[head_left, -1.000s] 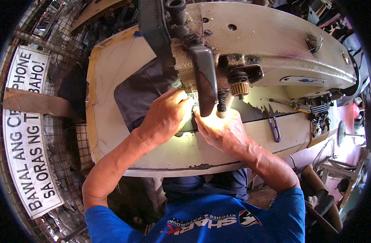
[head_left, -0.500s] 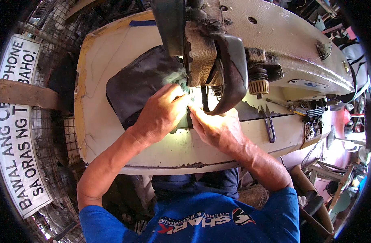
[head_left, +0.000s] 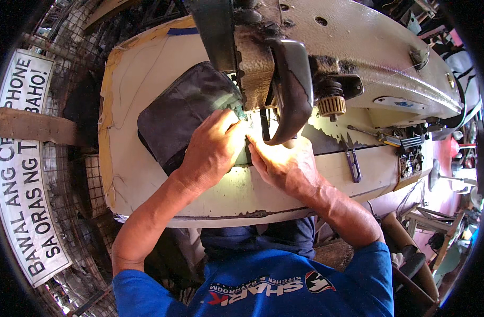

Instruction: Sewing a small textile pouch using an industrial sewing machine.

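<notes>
A dark fabric piece (head_left: 176, 113) with a rounded corner lies on the pale sewing table (head_left: 125, 74), under the head of a sewing machine (head_left: 368, 63). My left hand (head_left: 211, 149) is closed on the fabric's near right part, thumb toward the lit needle area. My right hand (head_left: 284, 164) is bent close beside it, below the black curved guard (head_left: 294, 105), fingers closed at the fabric's edge; its fingertips are partly lost in glare and behind the guard. The needle itself is hard to make out.
Thread snips (head_left: 351, 161) lie right of my right hand, with a screwdriver (head_left: 389, 141) and small metal parts (head_left: 408, 166) beyond. At the left stand a wire grid and a white sign (head_left: 25, 211) behind a wooden slat (head_left: 41, 127). Clutter fills the far right.
The view has shifted since a second ago, showing more of the fabric and the machine's guard. Both hands stay at the needle area with little visible movement.
</notes>
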A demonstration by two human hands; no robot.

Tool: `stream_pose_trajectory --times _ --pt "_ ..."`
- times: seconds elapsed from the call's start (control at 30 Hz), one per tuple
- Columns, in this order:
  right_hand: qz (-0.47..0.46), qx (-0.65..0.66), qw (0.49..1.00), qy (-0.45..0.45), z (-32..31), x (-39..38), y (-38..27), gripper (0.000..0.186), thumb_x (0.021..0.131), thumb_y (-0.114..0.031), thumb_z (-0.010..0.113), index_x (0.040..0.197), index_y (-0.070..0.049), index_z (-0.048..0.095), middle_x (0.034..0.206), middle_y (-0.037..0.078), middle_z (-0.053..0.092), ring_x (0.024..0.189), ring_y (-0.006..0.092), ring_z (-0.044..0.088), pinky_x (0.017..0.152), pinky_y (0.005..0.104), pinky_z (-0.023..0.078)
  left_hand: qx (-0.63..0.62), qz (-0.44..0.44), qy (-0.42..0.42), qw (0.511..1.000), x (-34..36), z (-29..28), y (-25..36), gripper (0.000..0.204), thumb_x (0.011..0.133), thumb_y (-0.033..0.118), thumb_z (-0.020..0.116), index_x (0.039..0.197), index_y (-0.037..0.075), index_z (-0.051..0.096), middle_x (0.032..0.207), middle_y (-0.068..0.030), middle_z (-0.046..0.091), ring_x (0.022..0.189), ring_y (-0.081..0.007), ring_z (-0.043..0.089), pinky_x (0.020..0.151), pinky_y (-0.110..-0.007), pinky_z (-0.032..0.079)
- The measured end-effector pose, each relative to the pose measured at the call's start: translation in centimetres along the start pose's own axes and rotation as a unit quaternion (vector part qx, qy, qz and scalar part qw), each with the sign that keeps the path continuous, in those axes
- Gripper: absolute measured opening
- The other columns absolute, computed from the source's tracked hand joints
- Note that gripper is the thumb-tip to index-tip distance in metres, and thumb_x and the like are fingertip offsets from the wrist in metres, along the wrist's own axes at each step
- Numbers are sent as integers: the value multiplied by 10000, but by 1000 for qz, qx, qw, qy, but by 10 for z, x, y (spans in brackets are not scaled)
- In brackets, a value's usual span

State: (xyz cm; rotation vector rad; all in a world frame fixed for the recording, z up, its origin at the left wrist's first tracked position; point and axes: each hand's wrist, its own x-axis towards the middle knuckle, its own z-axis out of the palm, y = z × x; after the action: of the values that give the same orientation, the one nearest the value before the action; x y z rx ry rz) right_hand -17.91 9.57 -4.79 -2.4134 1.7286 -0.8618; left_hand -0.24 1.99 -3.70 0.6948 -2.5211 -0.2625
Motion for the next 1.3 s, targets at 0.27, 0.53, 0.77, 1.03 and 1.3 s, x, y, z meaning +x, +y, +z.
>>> stream_pose_trajectory --times 0.27,0.53,0.77,1.03,1.3 --pt "-1 -2 1000 2 1 1 1 234 830 -123 680 1063 -105 685 775 65 666 668 274 662 572 388 540 16 5 6 1000 0 -1 2 217 757 11 645 973 -4 636 902 -122 554 861 -299 579 764 -402 523" --pt "-35 19 998 43 2 2 4 257 831 -117 655 1085 -77 659 712 141 598 572 322 595 495 433 507 49 -2 3 999 -2 5 2 211 757 1 631 968 -14 632 917 -128 549 865 -301 572 763 -400 522" --pt "-47 34 997 48 10 -1 13 284 817 -140 688 1097 -99 665 582 85 538 484 288 550 446 413 463 75 -8 20 997 0 3 8 210 755 -6 632 965 -9 633 909 -124 552 872 -299 576 761 -403 519" --pt "-42 35 998 22 9 -1 11 270 840 -165 677 1104 -107 667 575 94 551 488 300 567 452 421 470 -4 -70 21 997 -4 3 10 256 750 8 636 1005 3 637 926 -123 565 899 -303 591 821 -410 508" --pt "-23 -9 1000 -8 -2 1 7 280 834 -157 703 1114 -171 700 749 62 672 615 255 663 552 380 535 -4 -84 34 996 -4 9 14 257 739 4 611 996 0 624 936 -132 555 893 -318 573 832 -419 495"
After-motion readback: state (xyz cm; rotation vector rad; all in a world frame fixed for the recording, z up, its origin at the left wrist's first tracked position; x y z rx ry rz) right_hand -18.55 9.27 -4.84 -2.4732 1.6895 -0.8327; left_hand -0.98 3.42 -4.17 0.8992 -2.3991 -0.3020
